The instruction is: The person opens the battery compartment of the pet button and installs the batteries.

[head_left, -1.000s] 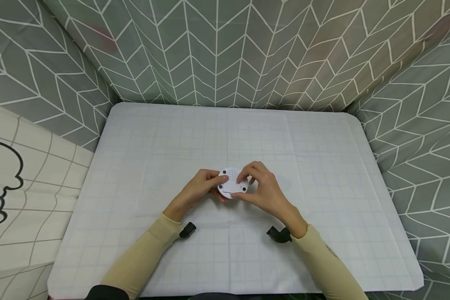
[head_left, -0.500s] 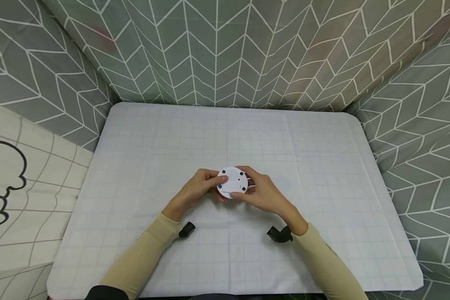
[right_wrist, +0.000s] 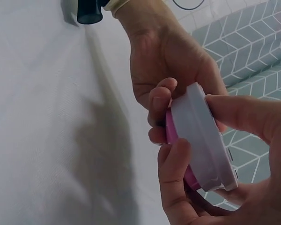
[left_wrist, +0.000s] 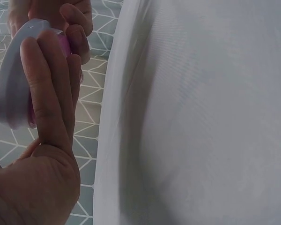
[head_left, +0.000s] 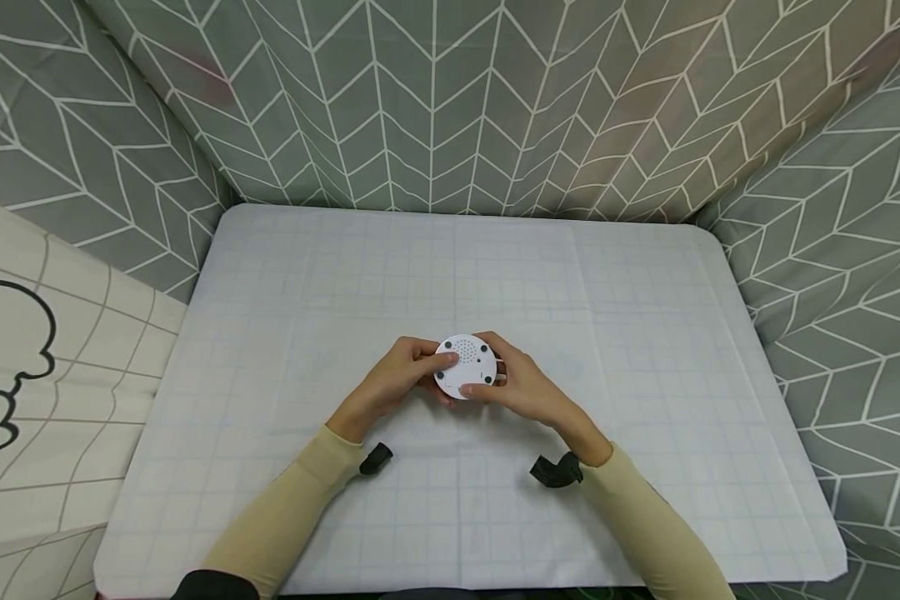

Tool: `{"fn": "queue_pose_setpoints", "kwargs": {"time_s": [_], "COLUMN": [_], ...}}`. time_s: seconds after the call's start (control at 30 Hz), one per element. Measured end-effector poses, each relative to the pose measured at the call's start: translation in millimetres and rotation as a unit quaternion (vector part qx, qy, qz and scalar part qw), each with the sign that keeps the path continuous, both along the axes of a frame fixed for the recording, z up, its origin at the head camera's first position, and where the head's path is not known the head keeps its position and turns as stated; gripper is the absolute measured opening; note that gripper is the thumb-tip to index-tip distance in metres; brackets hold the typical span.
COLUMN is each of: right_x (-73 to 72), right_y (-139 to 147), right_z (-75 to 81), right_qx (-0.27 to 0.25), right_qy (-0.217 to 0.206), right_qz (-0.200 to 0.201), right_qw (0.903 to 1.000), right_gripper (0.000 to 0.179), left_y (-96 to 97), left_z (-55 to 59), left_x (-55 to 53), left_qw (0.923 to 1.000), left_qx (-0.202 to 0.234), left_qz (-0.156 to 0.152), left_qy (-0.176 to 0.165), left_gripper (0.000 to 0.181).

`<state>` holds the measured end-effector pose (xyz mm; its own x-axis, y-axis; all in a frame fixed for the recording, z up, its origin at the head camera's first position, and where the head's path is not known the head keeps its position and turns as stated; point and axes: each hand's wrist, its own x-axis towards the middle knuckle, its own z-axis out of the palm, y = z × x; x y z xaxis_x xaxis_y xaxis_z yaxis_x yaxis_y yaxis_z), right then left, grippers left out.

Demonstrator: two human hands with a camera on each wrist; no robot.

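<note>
Both hands hold a round white device with a pink far side [head_left: 477,365] above the middle of the table. Its white face, turned up in the head view, has a patch of small holes and several dark round feet. My left hand [head_left: 390,379] grips the left edge, thumb on the face and fingers behind. The right hand [head_left: 528,385] grips the right edge, thumb low on the face and fingers round the back. Thin white parts stick out at the right edge between the fingers. In the right wrist view the device [right_wrist: 200,136] is seen edge-on, pink beneath white.
A white cloth with a faint grid covers the table [head_left: 345,275]. Grey curtains with white lines [head_left: 465,108] hang behind and at the sides, and a white checked cloth [head_left: 67,400] hangs at the left. Black wrist mounts [head_left: 557,470] sit at both cuffs.
My right fingers have left the device's face and moved round behind its right edge, thumb staying low on the face. The left hand keeps its grip. The device has tilted slightly.
</note>
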<state>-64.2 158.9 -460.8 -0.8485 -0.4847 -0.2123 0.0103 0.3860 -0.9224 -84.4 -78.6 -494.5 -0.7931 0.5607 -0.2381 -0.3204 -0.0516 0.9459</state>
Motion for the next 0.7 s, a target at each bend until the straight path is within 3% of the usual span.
{"fn": "queue_pose_setpoints", "kwargs": {"time_s": [0.43,0.7], "right_x": [1.5,-0.3], "right_y": [0.2,3.0], "right_z": [0.7,2.2], "right_qx": [0.024,0.001], "right_qy": [0.028,0.041], "right_qz": [-0.001,-0.014], "right_qw": [0.9993,0.999], "right_gripper": [0.064,0.055], "left_y": [-0.3,-2.1], "left_z": [-0.6,2.5], "left_x": [-0.1,-0.6], "left_qw": [0.9999,0.9999], "left_qx": [-0.007,-0.004], "left_qz": [0.007,0.012], "left_qy": [-0.008,-0.008], "left_gripper": [0.031,0.031]}}
